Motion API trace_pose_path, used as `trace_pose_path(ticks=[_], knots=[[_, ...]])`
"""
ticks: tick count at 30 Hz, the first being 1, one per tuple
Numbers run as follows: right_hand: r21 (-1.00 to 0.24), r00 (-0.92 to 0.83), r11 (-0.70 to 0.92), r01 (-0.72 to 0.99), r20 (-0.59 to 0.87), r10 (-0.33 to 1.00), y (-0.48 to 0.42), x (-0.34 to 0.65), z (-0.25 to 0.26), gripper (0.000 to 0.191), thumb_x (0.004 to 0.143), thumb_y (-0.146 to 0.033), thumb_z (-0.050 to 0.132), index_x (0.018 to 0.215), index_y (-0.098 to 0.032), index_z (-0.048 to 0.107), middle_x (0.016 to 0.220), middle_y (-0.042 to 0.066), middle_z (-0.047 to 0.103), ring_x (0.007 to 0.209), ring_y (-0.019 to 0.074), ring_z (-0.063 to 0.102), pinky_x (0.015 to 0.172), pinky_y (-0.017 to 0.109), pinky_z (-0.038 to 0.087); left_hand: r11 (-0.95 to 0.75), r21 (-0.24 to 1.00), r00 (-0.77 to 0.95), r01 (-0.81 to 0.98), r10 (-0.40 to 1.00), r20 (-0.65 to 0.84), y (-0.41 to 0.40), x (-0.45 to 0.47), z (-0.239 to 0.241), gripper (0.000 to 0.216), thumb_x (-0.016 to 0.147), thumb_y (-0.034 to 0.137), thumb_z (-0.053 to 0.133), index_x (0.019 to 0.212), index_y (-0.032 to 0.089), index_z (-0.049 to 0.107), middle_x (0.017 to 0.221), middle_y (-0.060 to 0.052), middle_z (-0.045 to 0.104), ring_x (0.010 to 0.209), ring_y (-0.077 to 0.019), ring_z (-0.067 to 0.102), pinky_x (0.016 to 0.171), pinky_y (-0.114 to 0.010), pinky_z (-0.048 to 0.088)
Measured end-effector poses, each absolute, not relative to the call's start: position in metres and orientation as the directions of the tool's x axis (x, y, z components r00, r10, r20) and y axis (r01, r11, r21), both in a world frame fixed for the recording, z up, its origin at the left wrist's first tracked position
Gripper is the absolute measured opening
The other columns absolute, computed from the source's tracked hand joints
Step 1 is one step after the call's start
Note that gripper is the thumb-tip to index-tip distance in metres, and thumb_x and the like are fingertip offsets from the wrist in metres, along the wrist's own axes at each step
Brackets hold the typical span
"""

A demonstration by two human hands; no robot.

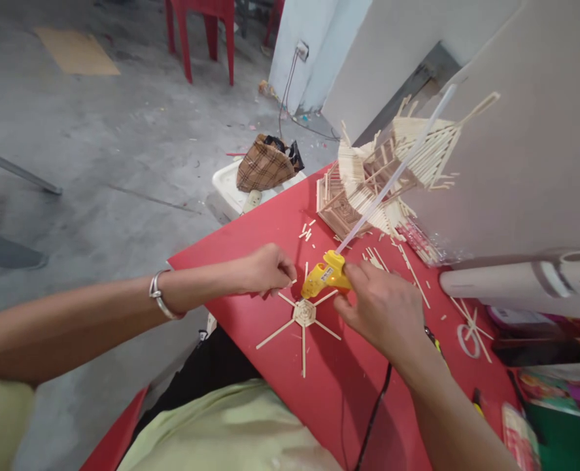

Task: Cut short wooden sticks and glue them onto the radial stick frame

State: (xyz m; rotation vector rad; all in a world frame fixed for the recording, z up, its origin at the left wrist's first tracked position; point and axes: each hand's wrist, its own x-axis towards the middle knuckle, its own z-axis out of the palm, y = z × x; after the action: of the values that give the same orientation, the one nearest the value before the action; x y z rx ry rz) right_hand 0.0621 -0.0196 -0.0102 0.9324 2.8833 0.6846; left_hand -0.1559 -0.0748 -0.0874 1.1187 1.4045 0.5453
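My right hand [380, 304] is wrapped round the handle of a yellow hot glue gun [324, 275]. A long translucent glue stick [397, 173] juts from the back of the gun, slanting up and to the right. The nozzle points down at the upper edge of a star-shaped piece of wooden sticks [304, 314], whose spokes spread from a small woven-looking centre lying flat on the table. Just left of the nozzle, my left hand [269, 269] is closed in a pinch, with the pale end of a short wooden stick [293, 281] showing at the fingertips.
On the red table [250, 245], a layered stick model [373, 176] stands at the back. Loose sticks, a white tape roll [468, 341] and a white cylindrical appliance [500, 282] lie to the right. A black cord [375, 418] runs below my right hand. A plaid bag [265, 163] sits beyond the edge.
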Motion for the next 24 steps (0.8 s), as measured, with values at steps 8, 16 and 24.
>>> trace_pose_path(ticks=[8,16,24], knots=[[0.426,-0.824,0.727,0.539,0.085,0.560,-0.021,0.060,-0.009,0.020,0.079,-0.031,0.056,0.094,-0.021,0.063,0.075,0.000,0.061,0.063,0.0146,0.049,0.058,0.030,0.019,0.412,0.872,0.161,0.265,0.872,-0.462,-0.079,-0.151,-0.094,0.019,0.066,0.020,0.059,0.082,0.016,0.070,0.044,0.002,0.054,0.040,-0.0143,0.054,0.034,-0.020,0.038],[0.421,-0.838,0.743,0.520,0.085,0.539,-0.021,0.056,-0.009,0.016,0.078,-0.029,0.055,0.089,-0.020,0.063,0.071,-0.001,0.058,0.061,0.0140,0.048,0.057,0.030,0.018,0.436,0.861,0.142,0.262,0.865,-0.481,-0.077,-0.149,-0.098,0.014,0.066,0.022,0.063,0.079,0.016,0.067,0.053,0.001,0.059,0.041,-0.0128,0.056,0.034,-0.019,0.036],[0.408,-0.848,0.756,0.512,0.103,0.519,-0.022,0.055,-0.009,0.017,0.076,-0.025,0.055,0.090,-0.020,0.064,0.069,0.000,0.057,0.060,0.0140,0.047,0.056,0.031,0.017,0.449,0.845,0.137,0.291,0.855,-0.501,-0.077,-0.149,-0.100,0.015,0.067,0.024,0.062,0.079,0.017,0.067,0.054,0.000,0.060,0.043,-0.0138,0.058,0.035,-0.019,0.036]])
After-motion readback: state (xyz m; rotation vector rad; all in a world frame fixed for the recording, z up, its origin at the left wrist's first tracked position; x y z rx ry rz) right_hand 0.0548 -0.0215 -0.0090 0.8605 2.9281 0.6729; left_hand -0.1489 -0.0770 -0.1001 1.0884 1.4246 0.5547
